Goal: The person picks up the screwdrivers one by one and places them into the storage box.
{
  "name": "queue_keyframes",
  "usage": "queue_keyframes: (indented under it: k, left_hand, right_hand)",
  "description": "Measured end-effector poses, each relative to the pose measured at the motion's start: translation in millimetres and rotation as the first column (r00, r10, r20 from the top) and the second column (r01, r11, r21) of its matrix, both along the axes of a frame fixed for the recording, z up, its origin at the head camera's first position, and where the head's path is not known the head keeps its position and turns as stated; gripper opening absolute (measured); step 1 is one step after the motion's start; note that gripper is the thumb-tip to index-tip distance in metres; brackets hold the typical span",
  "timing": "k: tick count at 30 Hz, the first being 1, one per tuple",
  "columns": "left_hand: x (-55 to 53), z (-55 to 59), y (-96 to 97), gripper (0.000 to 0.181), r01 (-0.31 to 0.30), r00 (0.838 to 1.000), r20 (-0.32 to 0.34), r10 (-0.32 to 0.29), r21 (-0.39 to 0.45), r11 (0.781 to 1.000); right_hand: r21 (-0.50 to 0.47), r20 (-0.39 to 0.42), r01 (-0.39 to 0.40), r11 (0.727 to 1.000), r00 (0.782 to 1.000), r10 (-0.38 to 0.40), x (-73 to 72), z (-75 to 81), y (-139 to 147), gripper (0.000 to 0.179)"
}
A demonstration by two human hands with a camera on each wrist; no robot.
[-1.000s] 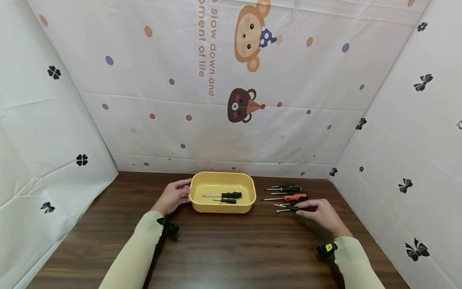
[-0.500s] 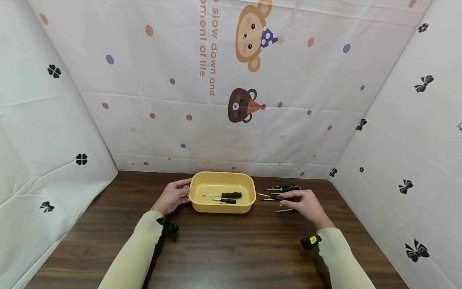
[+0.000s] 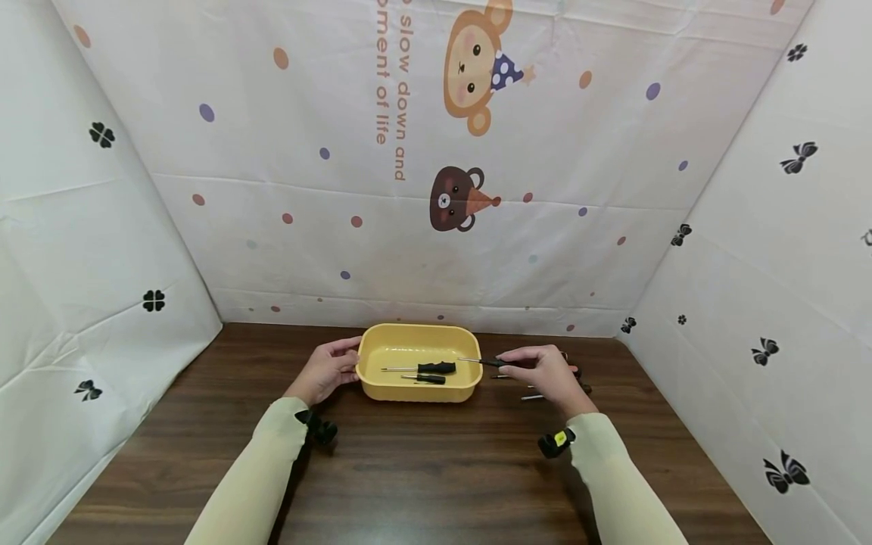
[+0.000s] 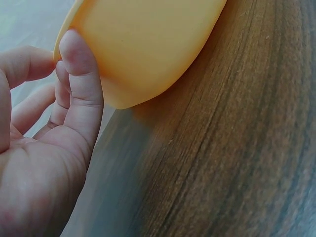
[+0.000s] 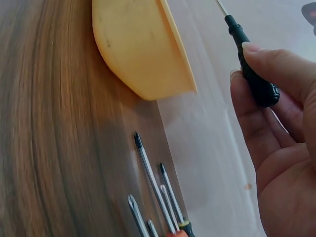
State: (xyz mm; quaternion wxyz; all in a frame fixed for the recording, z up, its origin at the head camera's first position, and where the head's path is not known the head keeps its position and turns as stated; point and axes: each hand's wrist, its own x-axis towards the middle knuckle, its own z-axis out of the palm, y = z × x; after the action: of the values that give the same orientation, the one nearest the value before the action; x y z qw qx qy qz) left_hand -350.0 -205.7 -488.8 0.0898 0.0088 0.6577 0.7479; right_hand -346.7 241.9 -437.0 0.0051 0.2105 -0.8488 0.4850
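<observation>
My left hand [image 3: 325, 374] holds the left end of a yellow plastic bin [image 3: 417, 394], thumb and fingers at its rim in the left wrist view. Two black-handled screwdrivers, a larger one [image 3: 437, 368] and a smaller one [image 3: 432, 379], lie inside; a thin shaft shows under the smaller. Between thumb and fingers, my right hand [image 3: 550, 376] pinches another black-handled screwdriver [image 5: 253, 74]. It is raised near the bin's right rim, its tip pointing left over the bin. Its handle end shows in the right wrist view.
Right of the bin, several more screwdrivers [image 5: 148, 182] lie on the brown wood-grain table [image 3: 422, 477], partly hidden behind my right hand. An orange handle [image 3: 575, 371] shows among them. White printed cloth [image 3: 306, 250] stands behind and at both sides.
My right hand has lifted the black-handled screwdriver from the group on the right and carried it left to the bin's right rim. My left hand has stayed at the bin.
</observation>
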Motion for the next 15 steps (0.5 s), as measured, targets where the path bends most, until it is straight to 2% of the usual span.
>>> queue_keyframes:
  k: [6, 10, 15]
  left_hand:
    - [-1.0, 0.0, 1.4, 0.055, -0.001, 1.0, -0.01, 0.001, -0.015, 1.0]
    - [-0.4, -0.5, 1.2, 0.055, -0.012, 1.0, 0.0, 0.012, -0.026, 1.0]
    - [0.6, -0.1, 0.8, 0.056, -0.014, 1.0, -0.002, 0.014, -0.024, 1.0]
  right_hand:
    - [0.029, 0.015, 0.007, 1.0, 1.0, -0.008, -5.4, -1.2, -11, 0.023]
    - [0.015, 0.029, 0.006, 1.0, 1.0, -0.007, -8.3, -2.8, -20, 0.022]
    - [0.002, 0.007, -0.007, 1.0, 1.0, 0.007, -11.9, -5.5, -32, 0.024]
